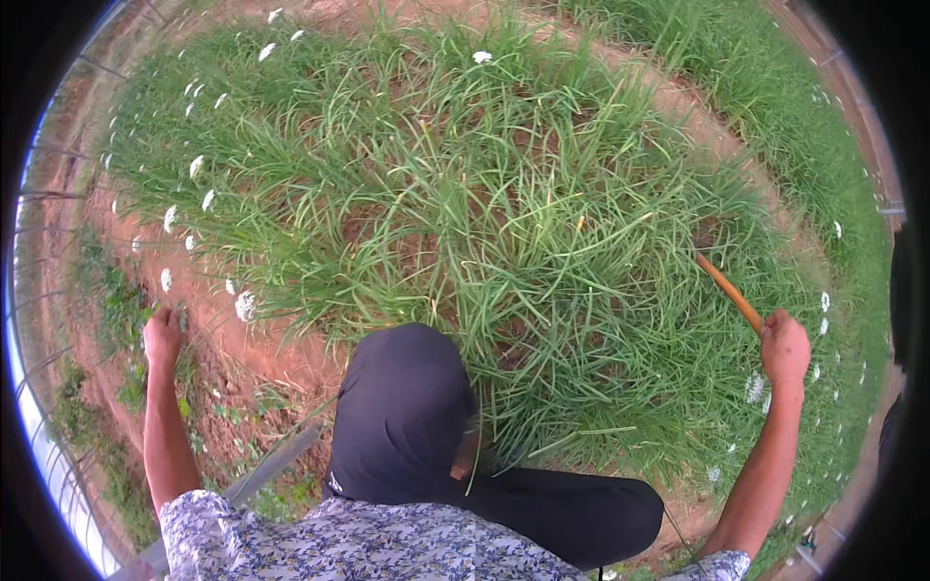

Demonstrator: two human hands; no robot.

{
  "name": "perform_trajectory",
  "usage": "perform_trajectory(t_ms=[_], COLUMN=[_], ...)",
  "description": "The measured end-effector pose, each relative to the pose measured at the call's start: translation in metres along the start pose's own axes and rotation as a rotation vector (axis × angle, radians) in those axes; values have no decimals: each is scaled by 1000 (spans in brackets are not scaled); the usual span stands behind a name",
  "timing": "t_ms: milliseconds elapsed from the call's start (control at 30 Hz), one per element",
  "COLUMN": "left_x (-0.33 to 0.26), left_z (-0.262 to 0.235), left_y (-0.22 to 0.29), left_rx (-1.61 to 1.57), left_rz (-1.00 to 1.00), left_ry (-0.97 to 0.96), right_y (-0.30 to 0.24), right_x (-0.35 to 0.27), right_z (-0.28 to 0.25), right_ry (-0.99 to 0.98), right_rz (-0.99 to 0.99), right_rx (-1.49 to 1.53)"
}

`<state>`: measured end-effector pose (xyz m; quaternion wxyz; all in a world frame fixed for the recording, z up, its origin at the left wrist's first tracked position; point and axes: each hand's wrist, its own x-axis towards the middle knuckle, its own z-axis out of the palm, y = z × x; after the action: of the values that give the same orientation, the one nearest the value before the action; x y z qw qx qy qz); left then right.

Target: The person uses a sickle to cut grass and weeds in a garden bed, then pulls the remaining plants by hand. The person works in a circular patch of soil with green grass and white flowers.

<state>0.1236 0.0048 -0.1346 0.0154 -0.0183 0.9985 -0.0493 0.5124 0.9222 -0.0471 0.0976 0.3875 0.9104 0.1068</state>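
My right hand (785, 347) is wrapped round the orange-brown wooden handle (728, 292) of a tool, out to the right. The handle slants up and left into the green chive-like leaves (542, 252), and foliage hides most of the tool's head. Far to the left, my left hand (163, 334) is closed above bare reddish soil, beside low broad-leaved weeds (121, 320). Whatever its fingers hold, if anything, is too small to make out. White flower heads (245, 306) stand on stalks near that hand.
My bent knees in dark trousers (402, 407) press close to the plants. A grey bar (276, 465) lies at lower left. Soil paths (693, 107) border the bed, with another green strip (736, 58) beyond. Curved frame ribs (44, 194) line the far left.
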Motion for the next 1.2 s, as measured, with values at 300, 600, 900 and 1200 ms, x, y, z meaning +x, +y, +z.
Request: perform_trajectory(t_ms=[300, 600, 900, 1200], left_x=[-10, -52, -55, -231], left_z=[-158, -131, -155, -213], left_y=[314, 485, 555, 571], left_rx=[-460, -602, -930, -521], left_rz=[587, 1094, 905, 1940], left_ry=[284, 83, -271, 53], right_y=[1, -15, -15, -2], right_x=[-2, 7, 12, 19], right_z=[1, -13, -24, -24], right_ry=[-44, -101, -126, -111], right_rz=[104, 127, 183, 165], right_rx=[-13, -63, -12, -37])
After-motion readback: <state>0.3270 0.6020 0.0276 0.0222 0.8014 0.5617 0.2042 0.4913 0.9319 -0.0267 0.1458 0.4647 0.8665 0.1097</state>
